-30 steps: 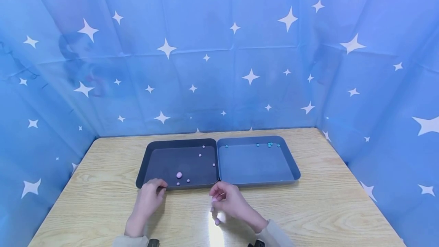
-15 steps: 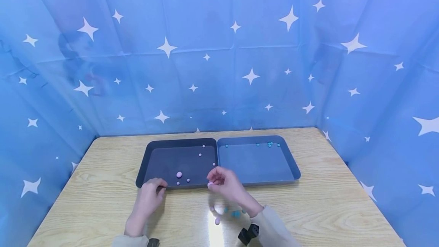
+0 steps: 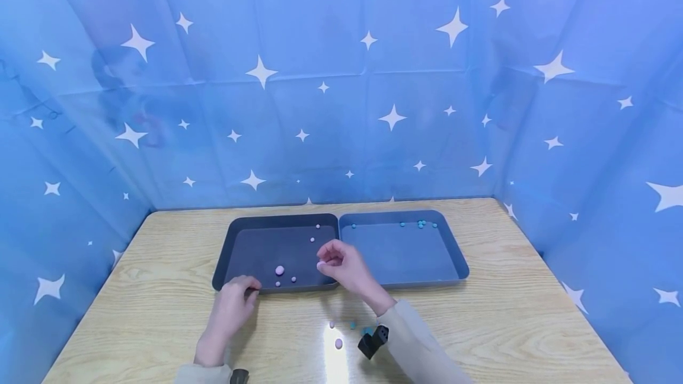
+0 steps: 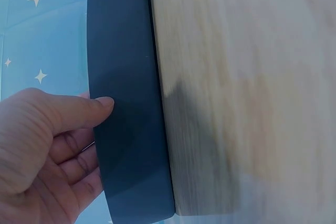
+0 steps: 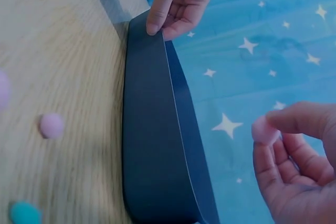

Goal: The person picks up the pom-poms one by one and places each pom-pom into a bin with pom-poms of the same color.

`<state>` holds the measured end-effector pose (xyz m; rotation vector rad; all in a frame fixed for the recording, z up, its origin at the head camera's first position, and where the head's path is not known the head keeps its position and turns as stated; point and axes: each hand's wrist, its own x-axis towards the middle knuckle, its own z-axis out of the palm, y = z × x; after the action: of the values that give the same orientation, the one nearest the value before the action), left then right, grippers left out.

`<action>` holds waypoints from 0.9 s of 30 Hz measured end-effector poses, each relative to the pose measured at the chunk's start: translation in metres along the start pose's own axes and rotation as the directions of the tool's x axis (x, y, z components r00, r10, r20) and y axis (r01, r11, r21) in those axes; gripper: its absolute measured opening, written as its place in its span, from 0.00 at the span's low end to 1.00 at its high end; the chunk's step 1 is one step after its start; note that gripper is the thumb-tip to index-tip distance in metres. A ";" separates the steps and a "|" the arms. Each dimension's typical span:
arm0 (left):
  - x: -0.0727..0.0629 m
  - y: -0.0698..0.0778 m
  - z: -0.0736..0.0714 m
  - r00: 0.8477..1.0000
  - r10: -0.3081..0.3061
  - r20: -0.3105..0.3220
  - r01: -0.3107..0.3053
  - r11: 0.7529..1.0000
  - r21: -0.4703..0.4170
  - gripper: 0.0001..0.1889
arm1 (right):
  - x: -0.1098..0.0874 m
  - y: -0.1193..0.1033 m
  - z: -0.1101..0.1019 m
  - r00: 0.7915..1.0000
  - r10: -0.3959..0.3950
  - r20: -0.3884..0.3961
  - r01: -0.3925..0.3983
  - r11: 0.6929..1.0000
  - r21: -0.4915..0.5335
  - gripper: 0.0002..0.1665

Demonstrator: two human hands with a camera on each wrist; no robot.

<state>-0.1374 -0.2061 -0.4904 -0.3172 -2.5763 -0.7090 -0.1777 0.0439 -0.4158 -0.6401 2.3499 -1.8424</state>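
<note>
My right hand (image 3: 347, 268) pinches a pink pom-pom (image 5: 265, 131) between thumb and fingertips, above the near right part of the dark tray (image 3: 258, 245). At that tray's near left edge, my left hand (image 3: 232, 304) grips the wall, its thumb (image 4: 105, 106) on the outer face and its fingers inside. Inside the dark tray lie a larger pink pom-pom (image 3: 280, 270) and several small pink ones. On the table in front are two pink pom-poms, one small (image 3: 332, 325) and one larger (image 3: 338, 344), beside teal pom-poms (image 3: 353, 325) partly hidden by the right wrist.
A blue tray (image 3: 400, 259) stands against the dark tray's right side, with several teal pom-poms (image 3: 421, 225) along its far wall. Both trays rest on a wooden table (image 3: 507, 313). A blue star-patterned curtain (image 3: 320, 105) encloses the back and sides.
My right hand has lifted the pink pom-pom from the table and carried it forward, over the dark tray. This uncovered teal pom-poms on the table. The left hand stays at the tray's edge.
</note>
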 end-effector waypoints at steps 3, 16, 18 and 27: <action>0.000 -0.001 0.001 1.000 0.015 -0.009 -0.014 1.000 0.005 0.12 | 0.007 0.007 0.003 1.000 0.010 -0.018 -0.011 1.000 -0.009 0.07; 0.000 0.000 0.000 1.000 0.015 -0.002 -0.015 1.000 0.004 0.13 | 0.035 0.033 0.017 0.996 0.025 -0.090 -0.028 0.999 -0.038 0.08; 0.000 -0.001 0.001 1.000 0.019 -0.008 -0.019 1.000 0.004 0.13 | 0.038 0.035 0.019 0.993 0.033 -0.112 -0.038 0.999 -0.039 0.08; 0.000 -0.003 0.002 1.000 0.019 -0.006 -0.019 1.000 -0.001 0.12 | 0.050 0.043 0.026 0.978 0.091 -0.187 -0.100 0.994 -0.040 0.07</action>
<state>-0.1387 -0.2075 -0.4931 -0.3387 -2.5639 -0.7032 -0.2260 0.0097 -0.4542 -0.3665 2.4985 -1.8818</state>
